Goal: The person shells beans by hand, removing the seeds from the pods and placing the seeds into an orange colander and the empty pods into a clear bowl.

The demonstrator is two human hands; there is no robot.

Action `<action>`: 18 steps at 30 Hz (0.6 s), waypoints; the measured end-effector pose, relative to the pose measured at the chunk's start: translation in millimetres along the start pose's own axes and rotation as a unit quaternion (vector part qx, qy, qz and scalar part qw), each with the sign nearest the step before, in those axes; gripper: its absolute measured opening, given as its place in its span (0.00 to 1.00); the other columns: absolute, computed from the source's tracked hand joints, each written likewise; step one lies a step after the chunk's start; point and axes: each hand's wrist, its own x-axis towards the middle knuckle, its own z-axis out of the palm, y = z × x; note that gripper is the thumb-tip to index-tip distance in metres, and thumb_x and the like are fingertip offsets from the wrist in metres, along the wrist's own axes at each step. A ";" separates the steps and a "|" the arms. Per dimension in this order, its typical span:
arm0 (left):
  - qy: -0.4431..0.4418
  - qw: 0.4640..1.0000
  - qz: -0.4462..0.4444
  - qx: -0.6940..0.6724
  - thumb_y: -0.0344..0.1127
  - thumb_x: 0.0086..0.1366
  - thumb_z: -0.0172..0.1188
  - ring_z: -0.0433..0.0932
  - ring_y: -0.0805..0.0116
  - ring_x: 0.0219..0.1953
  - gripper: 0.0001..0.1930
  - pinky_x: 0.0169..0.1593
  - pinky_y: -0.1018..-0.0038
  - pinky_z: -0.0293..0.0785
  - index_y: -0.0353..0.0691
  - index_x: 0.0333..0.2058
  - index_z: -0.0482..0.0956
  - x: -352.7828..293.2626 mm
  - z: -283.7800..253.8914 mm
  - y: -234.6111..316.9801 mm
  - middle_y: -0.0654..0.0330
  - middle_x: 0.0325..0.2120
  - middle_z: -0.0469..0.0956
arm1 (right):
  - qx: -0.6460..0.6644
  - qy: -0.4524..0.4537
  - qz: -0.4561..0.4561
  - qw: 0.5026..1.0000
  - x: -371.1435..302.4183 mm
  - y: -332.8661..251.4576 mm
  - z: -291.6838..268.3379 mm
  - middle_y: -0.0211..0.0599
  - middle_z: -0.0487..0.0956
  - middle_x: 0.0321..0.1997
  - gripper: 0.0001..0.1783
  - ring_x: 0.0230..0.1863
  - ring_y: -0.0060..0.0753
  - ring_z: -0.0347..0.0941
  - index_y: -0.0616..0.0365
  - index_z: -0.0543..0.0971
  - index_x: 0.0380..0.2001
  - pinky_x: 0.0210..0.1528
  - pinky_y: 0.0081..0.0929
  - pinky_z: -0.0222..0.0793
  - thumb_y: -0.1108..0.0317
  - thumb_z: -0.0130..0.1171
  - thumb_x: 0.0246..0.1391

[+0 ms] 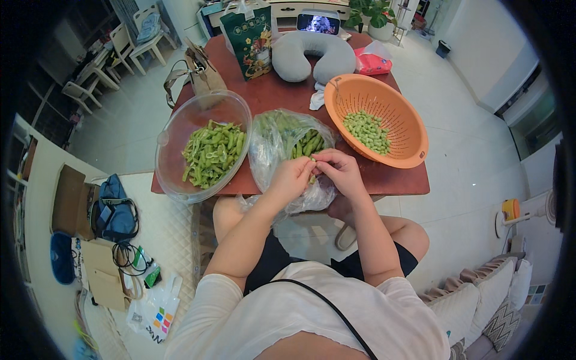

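Note:
My left hand and my right hand meet at the fingertips over a clear plastic bag. Pinched between them is a green soybean pod, mostly covered by my fingers. Whole soybean pods fill the bag, which hangs over the table's near edge. To the left, a clear plastic bowl holds a heap of green pods and husks. On the right, an orange colander tilts toward me, with shelled green beans gathered in its lower part.
Behind the bowls on the red table are a beige handbag, a dark green paper bag, a grey neck pillow, a lit phone and a pink tissue pack. A crumpled white tissue lies beside the colander.

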 end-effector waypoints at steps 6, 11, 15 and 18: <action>-0.005 0.993 0.026 0.116 0.37 0.64 0.43 0.73 0.52 0.19 0.14 0.25 0.61 0.66 0.34 0.25 0.69 2.0 -0.4 0.1 0.49 0.16 0.72 | -0.107 0.036 -0.064 0.992 0.0 -2.3 6.2 0.38 0.77 0.34 0.07 0.37 0.29 0.73 0.65 0.79 0.31 0.41 0.22 0.68 0.78 0.58 0.45; 0.018 0.989 0.049 0.141 0.36 0.60 0.45 0.70 0.41 0.26 0.12 0.29 0.54 0.63 0.32 0.25 0.66 2.4 1.3 -3.6 0.42 0.21 0.71 | -0.149 0.045 -0.084 0.984 -0.5 -6.3 8.0 0.38 0.77 0.33 0.07 0.36 0.30 0.73 0.65 0.79 0.31 0.40 0.22 0.69 0.79 0.58 0.44; 0.015 0.987 0.049 0.152 0.35 0.57 0.46 0.70 0.42 0.26 0.10 0.29 0.55 0.64 0.32 0.24 0.66 2.1 0.2 -3.3 0.42 0.21 0.71 | -0.179 0.042 -0.111 0.977 -1.2 -10.3 9.3 0.39 0.77 0.32 0.07 0.35 0.31 0.74 0.65 0.79 0.30 0.39 0.22 0.69 0.79 0.59 0.43; 0.017 0.986 0.052 0.156 0.34 0.56 0.46 0.70 0.42 0.26 0.10 0.29 0.55 0.64 0.32 0.24 0.66 2.6 0.7 -4.7 0.42 0.20 0.71 | -0.193 0.048 -0.128 0.972 -1.7 -9.6 10.1 0.40 0.77 0.32 0.07 0.34 0.33 0.74 0.66 0.79 0.30 0.37 0.23 0.70 0.79 0.59 0.43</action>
